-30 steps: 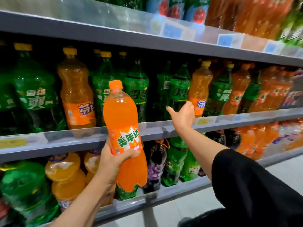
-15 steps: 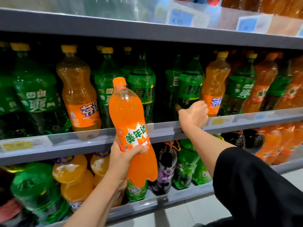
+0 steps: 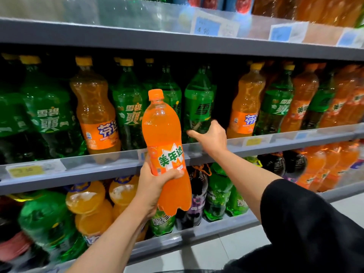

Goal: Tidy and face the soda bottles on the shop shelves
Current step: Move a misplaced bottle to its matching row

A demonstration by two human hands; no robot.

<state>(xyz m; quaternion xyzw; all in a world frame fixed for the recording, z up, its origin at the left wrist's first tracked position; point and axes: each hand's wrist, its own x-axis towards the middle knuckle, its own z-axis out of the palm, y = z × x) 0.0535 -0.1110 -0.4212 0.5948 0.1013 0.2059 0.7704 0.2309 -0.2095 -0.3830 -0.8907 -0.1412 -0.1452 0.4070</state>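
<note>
The left hand (image 3: 155, 181) is gripping a bright orange soda bottle (image 3: 165, 146) around its lower label band, thumb curling across the front and fingers wrapping behind; the bottle is standing nearly upright in the air, label facing the camera, in front of the middle shelf (image 3: 118, 166) and not touching it. Its orange cap (image 3: 155, 94) is sitting level with the shoulders of the shelved bottles. The right hand (image 3: 210, 137) is reaching over the front lip of the middle shelf toward a green bottle (image 3: 199, 107); the thumb is pointing left against the bottle's lower body and the fingers are curving out of sight on its right side, so a grip looks likely, though I cannot tell how tightly it is closing. A black sleeve (image 3: 307, 219) is covering the right upper arm. On the middle shelf, green bottles and orange ones are standing mixed: a Fanta-style orange bottle (image 3: 96, 115) is sitting between green bottles on the left, and a second yellow-capped orange bottle (image 3: 246, 107) is standing just right of the reached-for green one. The lower shelf (image 3: 197, 233) is carrying orange, green and dark purple bottles, several tilting or lying over. A blue price tag (image 3: 207, 26) reading 4.90 is hanging on the top shelf edge.
</note>
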